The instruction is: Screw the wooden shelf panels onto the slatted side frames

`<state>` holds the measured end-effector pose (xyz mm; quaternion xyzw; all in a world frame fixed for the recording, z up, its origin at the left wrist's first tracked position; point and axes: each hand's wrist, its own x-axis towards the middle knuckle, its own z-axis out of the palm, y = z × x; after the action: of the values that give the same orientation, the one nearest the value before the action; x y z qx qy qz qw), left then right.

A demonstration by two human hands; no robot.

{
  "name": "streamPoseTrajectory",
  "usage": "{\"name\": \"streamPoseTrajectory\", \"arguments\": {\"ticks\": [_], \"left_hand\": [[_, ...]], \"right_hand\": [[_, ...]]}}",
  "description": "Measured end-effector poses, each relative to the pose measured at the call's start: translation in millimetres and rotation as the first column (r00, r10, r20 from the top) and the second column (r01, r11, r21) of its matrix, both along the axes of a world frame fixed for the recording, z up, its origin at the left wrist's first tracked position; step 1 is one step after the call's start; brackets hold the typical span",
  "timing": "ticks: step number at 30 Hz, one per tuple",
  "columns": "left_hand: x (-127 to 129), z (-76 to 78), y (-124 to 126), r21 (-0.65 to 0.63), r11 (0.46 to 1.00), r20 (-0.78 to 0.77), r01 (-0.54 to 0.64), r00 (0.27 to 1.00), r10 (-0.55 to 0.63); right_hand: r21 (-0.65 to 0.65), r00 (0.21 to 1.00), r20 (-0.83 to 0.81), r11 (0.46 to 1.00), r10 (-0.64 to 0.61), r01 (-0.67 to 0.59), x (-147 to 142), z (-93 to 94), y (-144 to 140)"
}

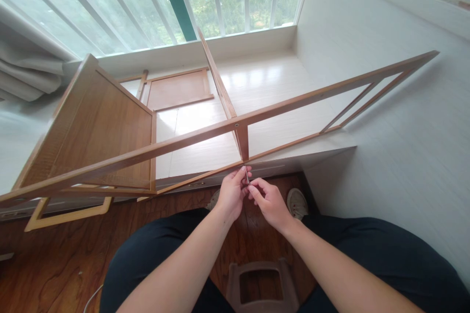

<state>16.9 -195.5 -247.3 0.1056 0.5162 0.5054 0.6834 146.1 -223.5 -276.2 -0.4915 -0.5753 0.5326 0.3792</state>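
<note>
head view: both hands' fingers (pixel 245 176) pinched shut on small upright metal tool (pixel 247 178) under wooden frame (pixel 235 126), long axis left-right.

Honey-brown wooden frame (pixel 205 133), white sill (pixel 264 83)

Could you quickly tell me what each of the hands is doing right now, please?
Left hand: fingers pinched at the wooden frame's lower joint.
Right hand: pinching a small metal piece, too small to identify.
</note>
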Motion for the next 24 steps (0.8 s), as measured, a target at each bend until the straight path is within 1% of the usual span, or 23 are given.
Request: {"name": "streamPoseTrajectory", "arguments": {"ticks": [5,9,15,18,24], "left_hand": [[0.0,0.9,-1.8,0.027,0.998,-0.045,0.053,0.998,-0.051],[1.8,2.6,-3.0,0.037,0.994,-0.077,0.101,0.992,-0.098],[2.2,-2.1,-3.7,0.064,0.988,-0.137,0.141,0.982,-0.131],[1.9,-3.3,-3.7,0.055,0.989,-0.142,0.139,0.981,-0.130],[3.2,0.2,-4.7,0.034,0.992,-0.149,0.118,0.983,-0.111]], "right_hand": [[-0.014,1.000,-0.004,1.000,0.001,-0.001,-0.7,-0.6,-1.0],[-0.054,0.999,-0.034,0.998,-0.013,0.011,-1.7,-3.3,-0.5],[-0.111,0.996,-0.078,0.994,-0.032,0.023,-3.6,-4.9,-0.7],[-0.101,0.997,-0.067,0.994,-0.034,0.027,-3.5,-4.6,-1.0],[-0.079,0.999,-0.044,0.997,-0.027,0.023,-3.9,-4.2,-1.1]]}}
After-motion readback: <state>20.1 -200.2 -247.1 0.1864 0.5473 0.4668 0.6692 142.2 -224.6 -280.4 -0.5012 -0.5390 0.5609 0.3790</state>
